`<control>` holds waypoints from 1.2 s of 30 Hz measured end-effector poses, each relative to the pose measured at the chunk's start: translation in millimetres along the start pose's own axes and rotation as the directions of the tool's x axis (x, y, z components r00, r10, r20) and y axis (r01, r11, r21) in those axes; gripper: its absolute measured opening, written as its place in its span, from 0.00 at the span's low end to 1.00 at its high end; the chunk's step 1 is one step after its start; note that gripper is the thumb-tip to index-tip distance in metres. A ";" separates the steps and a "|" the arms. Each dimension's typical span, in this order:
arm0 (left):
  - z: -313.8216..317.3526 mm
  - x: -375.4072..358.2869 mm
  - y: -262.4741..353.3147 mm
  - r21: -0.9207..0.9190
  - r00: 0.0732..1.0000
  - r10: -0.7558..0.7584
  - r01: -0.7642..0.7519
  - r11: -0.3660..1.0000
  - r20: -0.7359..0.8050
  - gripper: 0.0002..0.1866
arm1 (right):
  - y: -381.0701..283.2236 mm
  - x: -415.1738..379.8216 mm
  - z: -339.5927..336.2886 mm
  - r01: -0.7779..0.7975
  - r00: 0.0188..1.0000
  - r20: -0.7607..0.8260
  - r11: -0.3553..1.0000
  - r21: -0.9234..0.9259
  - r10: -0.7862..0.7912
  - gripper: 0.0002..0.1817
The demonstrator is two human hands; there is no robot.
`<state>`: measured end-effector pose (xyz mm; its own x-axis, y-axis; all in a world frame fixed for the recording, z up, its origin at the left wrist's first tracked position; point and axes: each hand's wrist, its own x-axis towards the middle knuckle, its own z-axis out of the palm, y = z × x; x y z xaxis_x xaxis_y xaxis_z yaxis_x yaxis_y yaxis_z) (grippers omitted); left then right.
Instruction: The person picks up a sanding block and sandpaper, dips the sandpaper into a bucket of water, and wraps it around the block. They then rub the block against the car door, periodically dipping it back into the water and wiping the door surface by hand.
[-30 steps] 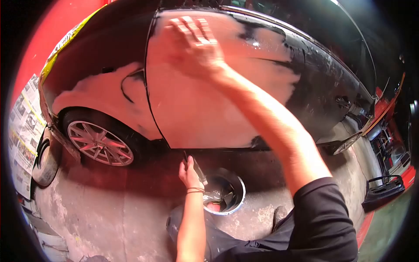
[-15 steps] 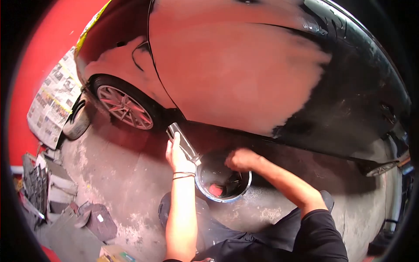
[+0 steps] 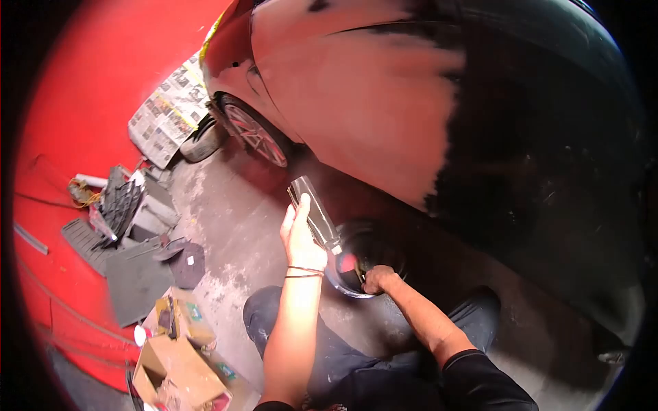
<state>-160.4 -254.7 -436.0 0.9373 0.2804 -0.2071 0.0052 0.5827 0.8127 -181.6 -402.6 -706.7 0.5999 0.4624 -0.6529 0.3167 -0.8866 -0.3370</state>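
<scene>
My left hand point(image 3: 302, 236) is wrapped round a long, shiny dark tool point(image 3: 317, 214), tilted with its lower end by the rim of a round bucket point(image 3: 356, 294). Inside the dark bucket shows a red piece point(image 3: 348, 263). My right hand point(image 3: 378, 279) is closed at the bucket's right side, its fingertips down at the rim; what it grips, if anything, is too small to make out. Beyond the bucket stands a car with a reddish, dull patch on its dark door point(image 3: 370, 103).
A car wheel point(image 3: 255, 135) is at the upper left, beside newspaper sheets point(image 3: 168, 113) and a tire point(image 3: 202, 142). Dark panels point(image 3: 140, 281) and an open cardboard box point(image 3: 181, 373) lie on the left side of the floor. My knees flank the bucket.
The view has swung left, bringing the cardboard box into sight. My right hand has moved from above the bucket's far right side down to its near right rim. My left hand keeps its hold.
</scene>
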 end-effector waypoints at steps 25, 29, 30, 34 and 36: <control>-84.0 9.5 -23.2 0.058 0.989 0.010 -0.001 0.998 -0.145 0.16 | 164.1 27.1 182.2 -0.306 0.945 0.223 0.882 0.358 0.238 0.32; -46.8 61.0 -48.4 0.008 0.989 0.131 -0.131 0.991 -0.071 0.19 | 103.3 -97.9 -19.0 -0.065 0.987 -0.101 0.877 0.475 0.128 0.33; -22.3 64.9 -52.5 -0.006 0.985 0.158 -0.158 0.987 -0.071 0.20 | 75.8 -140.0 -86.6 -0.020 0.971 -0.203 0.884 0.467 0.129 0.30; 90.0 61.8 -72.6 0.100 0.880 0.475 -0.474 0.875 0.016 0.24 | 5.2 -269.5 -288.1 0.214 0.684 -0.702 0.975 -0.067 -0.198 0.14; 145.4 38.8 -81.1 0.174 0.748 0.659 -0.661 0.730 0.075 0.25 | -10.6 -321.9 -361.1 0.141 0.484 -0.826 0.958 -0.251 -0.288 0.03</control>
<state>-73.8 -402.0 -430.7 0.7311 0.5364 0.4216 -0.5547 0.1074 0.8251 -112.7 -540.4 -248.0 0.8063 0.4832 0.3412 0.5724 -0.7828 -0.2442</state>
